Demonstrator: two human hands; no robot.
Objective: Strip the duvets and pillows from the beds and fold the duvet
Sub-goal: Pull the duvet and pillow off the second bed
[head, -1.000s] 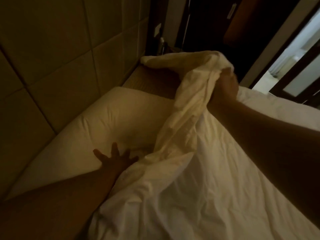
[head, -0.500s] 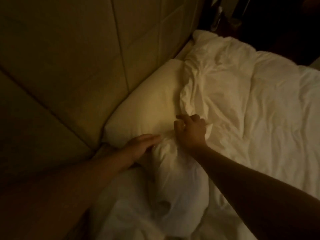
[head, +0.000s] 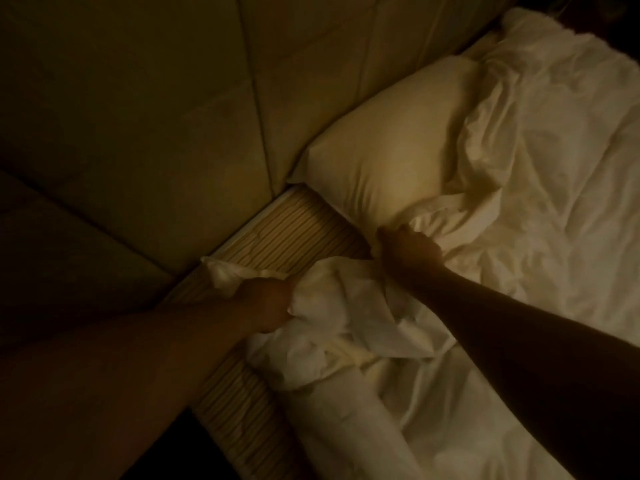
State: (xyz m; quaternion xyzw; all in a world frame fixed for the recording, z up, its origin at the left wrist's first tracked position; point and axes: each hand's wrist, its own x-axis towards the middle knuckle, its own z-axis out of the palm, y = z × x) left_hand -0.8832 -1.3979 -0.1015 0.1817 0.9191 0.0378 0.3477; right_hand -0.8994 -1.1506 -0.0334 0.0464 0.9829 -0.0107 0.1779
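Both hands were closed on bunched white cloth near the head of the bed. Left hand (head: 265, 306) gripped a crumpled fold of the duvet (head: 554, 188) just above the bare striped mattress (head: 291, 233), with a tail of cloth sticking out past the knuckles toward the padded headboard (head: 156, 116). Right hand (head: 407, 251) was fisted on another gather of the same cloth, right at the lower edge of the pillow (head: 391, 161). That pillow lay against the headboard, its right side partly covered by the duvet. Most of the duvet lay rumpled across the right side of the bed, with a heap of folds sitting between the two forearms. Dim light left the finer details hard to make out.
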